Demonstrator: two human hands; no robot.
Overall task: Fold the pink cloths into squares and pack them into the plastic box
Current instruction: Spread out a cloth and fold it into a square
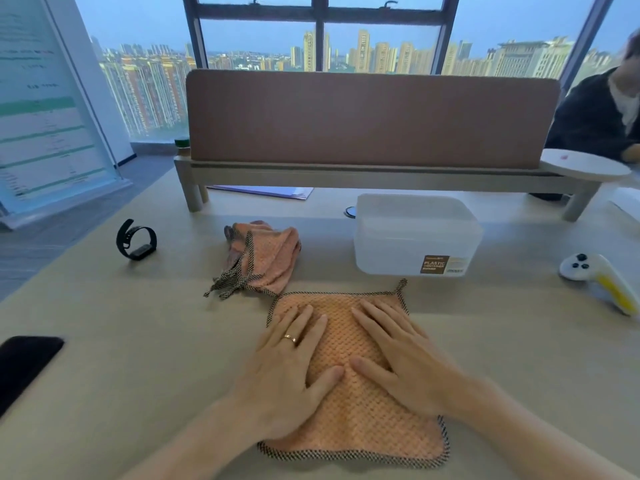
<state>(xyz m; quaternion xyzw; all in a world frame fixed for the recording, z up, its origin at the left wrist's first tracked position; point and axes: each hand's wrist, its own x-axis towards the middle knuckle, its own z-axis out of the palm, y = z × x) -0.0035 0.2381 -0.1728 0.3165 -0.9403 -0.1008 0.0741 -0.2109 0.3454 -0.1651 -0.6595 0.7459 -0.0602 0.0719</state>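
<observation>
A tall window with a city skyline fills the background, above a pale wooden desk [104, 341] with a brown divider panel [372, 116] across its far side. Beyond the fingertips and to their right stands the translucent plastic box [415, 233], apparently empty, though its cloudy walls make this hard to confirm. Under both palms lies the flat pink cloth [349, 393], spread open with its dark checked edging visible at the far and near edges. Just past the left fingertips, a little leftward, sits the crumpled pile of cloths [266, 261], not yet folded. The left hand [294, 362] and right hand [401, 355] rest flat and open on the cloth, fingers spread, gripping nothing, thumbs nearly meeting at the middle. Far left of the fingers lie a black watch [136, 240] and a dark phone [24, 368]; far right, a white controller [595, 278].

The likely risk: if the fold starts without the corners squared, the edges could land skewed and give an uneven square that sits poorly in the box. The hanging loop at the far right corner could also bunch inside the fold.
</observation>
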